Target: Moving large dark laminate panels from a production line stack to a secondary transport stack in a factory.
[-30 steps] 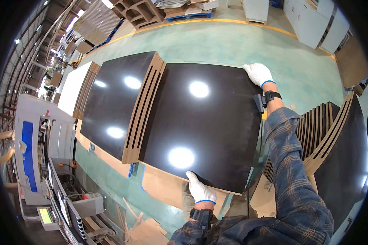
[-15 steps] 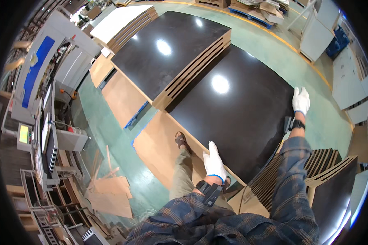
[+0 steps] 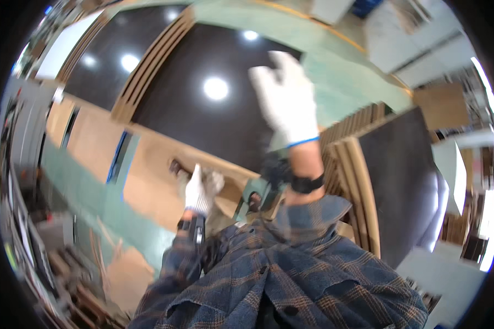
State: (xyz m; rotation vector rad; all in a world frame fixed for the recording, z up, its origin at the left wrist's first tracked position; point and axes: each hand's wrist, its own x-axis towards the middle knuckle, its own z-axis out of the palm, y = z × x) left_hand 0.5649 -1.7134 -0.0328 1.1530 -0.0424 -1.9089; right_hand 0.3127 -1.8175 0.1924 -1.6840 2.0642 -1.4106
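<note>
My right hand (image 3: 288,101), in a white knitted glove with a blue cuff edge, is raised above a large glossy black panel (image 3: 186,66). Its fingers are apart and it holds nothing. Down by the panel's near edge, my left hand (image 3: 196,192) is also gloved in white. Stretched fingers show on it, with nothing held, over my trouser leg and away from the panel. The black panel lies flat, with light-brown edging along the side nearest me. Slight motion blur softens both hands.
Left of the panel lies a stack of black panels (image 3: 107,66) with brown edges. To my right several panels (image 3: 359,192) stand upright, a dark one (image 3: 400,175) outermost. Brown sheets (image 3: 153,181) lie near my feet. Cardboard scraps (image 3: 129,274) are on the green floor, beside machinery at left.
My right hand has left the panel's right edge and come up over it. My left hand has drawn back from the near edge. The view has turned right.
</note>
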